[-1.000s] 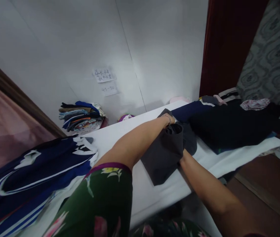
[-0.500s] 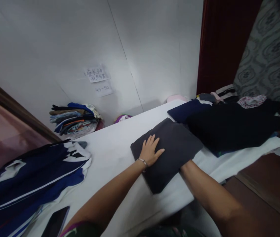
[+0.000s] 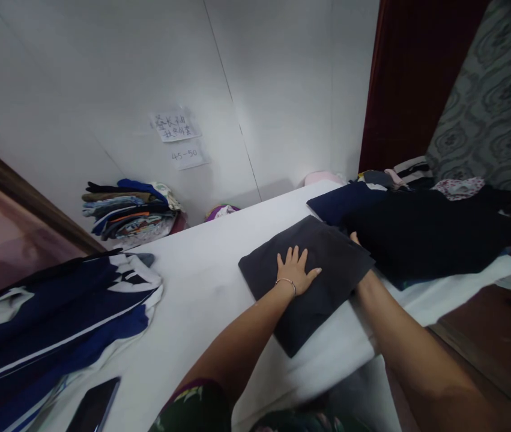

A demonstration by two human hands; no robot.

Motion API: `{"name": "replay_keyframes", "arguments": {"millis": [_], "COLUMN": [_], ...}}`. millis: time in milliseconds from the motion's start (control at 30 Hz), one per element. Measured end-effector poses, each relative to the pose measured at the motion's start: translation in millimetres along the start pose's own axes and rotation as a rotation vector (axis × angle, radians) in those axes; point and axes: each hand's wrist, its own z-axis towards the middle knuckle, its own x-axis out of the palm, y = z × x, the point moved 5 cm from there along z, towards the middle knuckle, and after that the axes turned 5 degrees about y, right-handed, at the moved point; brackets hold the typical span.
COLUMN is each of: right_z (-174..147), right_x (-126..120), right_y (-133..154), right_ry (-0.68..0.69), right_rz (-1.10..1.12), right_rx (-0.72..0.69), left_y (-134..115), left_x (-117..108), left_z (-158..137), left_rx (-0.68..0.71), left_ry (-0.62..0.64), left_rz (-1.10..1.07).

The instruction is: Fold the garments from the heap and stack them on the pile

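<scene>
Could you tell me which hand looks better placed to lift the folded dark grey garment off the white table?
Probably the right hand: it is tucked under the garment's far edge, while the left hand lies flat on top.

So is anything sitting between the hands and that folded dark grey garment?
Nothing visible. The left hand lies flat on top of the folded dark grey garment. The right hand is tucked at its right edge, mostly hidden by the cloth, beside the black clothes pile.

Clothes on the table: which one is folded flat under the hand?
The dark grey garment under the left hand; the black pile and blue-white garment lie unfolded.
</scene>
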Motion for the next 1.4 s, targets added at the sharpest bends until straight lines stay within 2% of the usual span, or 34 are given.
{"name": "replay_keyframes", "arguments": {"millis": [100, 167, 233, 300, 367, 433, 500, 600, 667, 733, 800, 833, 900, 967, 1000, 1100, 1200, 1300, 1400], "right_z": [-4, -16, -30, -40, -39, -27, -6, 20, 28, 31, 30, 30, 29, 30, 31, 32, 29, 16, -8], "right_x": [-23, -39, -47, -32, 3, 37, 52, 38, 26, 20, 19, 19, 21, 22, 22, 21, 25, 46, 88], "right_y": [-7, 0, 28, 70, 101, 104, 77, 11, -19, -32, -35, -35, -34, -33, -32, -25, -10, 10, 28], "right_ry": [-0.131, -0.287, -0.453, -0.511, -0.387, -0.181, -0.047, 0.023, 0.028, 0.014, 0.01, 0.011, 0.018, 0.028, 0.033, 0.044, 0.06, 0.123, 0.23], "right_rz": [0.171, 0.175, -0.096, -0.465, -0.699, -0.823, -0.941, -1.01, -1.009, -1.016, -1.024, -1.026, -1.03, -1.037, -1.039, -1.031, -1.0, -0.948, -0.909], "right_rx": [0.08, 0.154, 0.123, -0.06, -0.289, -0.385, -0.258, 0.151, 0.253, 0.248, 0.236, 0.237, 0.247, 0.258, 0.264, 0.287, 0.307, 0.292, 0.181], "left_y": [0, -1, -2, -4, -4, 0, 12, 49, 81, 109, 122, 122, 112, 99, 95, 89, 90, 107, 144], "left_x": [2, 3, 6, 6, 3, -4, -17, -37, -36, -19, 3, 12, 23, 24, 23, 18, 13, 1, -3], "left_z": [1, 2, 3, 5, 7, 7, 1, -29, -60, -90, -110, -114, -112, -102, -96, -82, -83, -112, -164], "left_rx": [-0.006, -0.008, -0.008, -0.005, 0.0, 0.016, 0.021, -0.07, -0.243, -0.489, -0.684, -0.725, -0.718, -0.679, -0.672, -0.673, -0.655, -0.593, -0.63], "left_ry": [-0.01, -0.014, -0.02, -0.031, -0.029, -0.018, -0.079, -0.37, -0.549, -0.611, -0.56, -0.492, -0.321, -0.197, -0.196, -0.313, -0.387, -0.41, -0.336], "left_rz": [0.003, -0.004, -0.019, -0.048, -0.102, -0.213, -0.377, -0.593, -0.722, -0.919, -1.187, -1.329, -1.563, -1.68, -1.709, -1.769, -1.817, -1.854, -1.862]}}
